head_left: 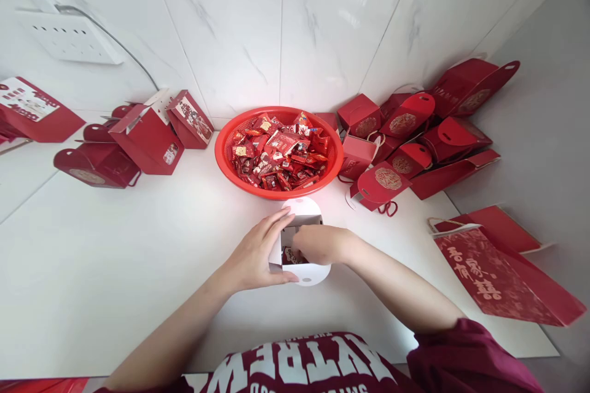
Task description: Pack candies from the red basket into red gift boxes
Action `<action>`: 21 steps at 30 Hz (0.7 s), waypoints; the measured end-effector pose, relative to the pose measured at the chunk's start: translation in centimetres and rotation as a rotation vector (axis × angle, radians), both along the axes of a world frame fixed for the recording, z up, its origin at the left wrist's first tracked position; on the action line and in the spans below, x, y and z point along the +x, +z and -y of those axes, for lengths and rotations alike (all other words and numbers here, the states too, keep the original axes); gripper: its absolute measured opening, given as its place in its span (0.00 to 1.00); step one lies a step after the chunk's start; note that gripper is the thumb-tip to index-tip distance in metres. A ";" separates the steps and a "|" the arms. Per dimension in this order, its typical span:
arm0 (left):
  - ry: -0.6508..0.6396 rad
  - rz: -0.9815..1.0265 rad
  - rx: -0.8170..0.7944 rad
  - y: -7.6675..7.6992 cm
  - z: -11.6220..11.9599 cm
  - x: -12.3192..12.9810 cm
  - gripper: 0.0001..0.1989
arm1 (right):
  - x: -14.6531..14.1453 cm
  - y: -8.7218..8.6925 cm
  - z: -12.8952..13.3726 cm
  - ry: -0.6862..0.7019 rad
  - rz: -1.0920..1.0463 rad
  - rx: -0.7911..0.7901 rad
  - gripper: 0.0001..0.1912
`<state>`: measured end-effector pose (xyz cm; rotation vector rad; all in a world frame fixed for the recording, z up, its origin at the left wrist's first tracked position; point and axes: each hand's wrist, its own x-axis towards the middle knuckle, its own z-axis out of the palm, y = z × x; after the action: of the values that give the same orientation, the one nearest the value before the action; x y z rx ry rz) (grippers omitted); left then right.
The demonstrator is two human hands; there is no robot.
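A small gift box, white inside with its two rounded handle flaps spread, stands open on the table in front of me. My left hand grips its left side, thumb at the near edge and fingers at the far edge. My right hand reaches into the box with curled fingers; the fingertips are hidden. Beside them inside lies a dark red wrapped packet. Just beyond the box, a red plastic basket is heaped with red-wrapped candies.
Several red gift boxes crowd the right back, with a red paper bag at the right edge. More red boxes stand at left. A tiled wall with a power strip closes off the white table.
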<state>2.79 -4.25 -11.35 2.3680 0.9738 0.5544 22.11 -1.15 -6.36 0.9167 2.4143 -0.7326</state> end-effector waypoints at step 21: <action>-0.016 0.270 -0.124 -3.1 -1.9 -2.2 0.54 | 2.3 3.0 -9.4 -0.484 -0.602 0.383 0.20</action>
<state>0.61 -2.31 -14.45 2.1229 0.8415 0.7615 24.44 8.28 -3.37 1.6744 2.9535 -0.8116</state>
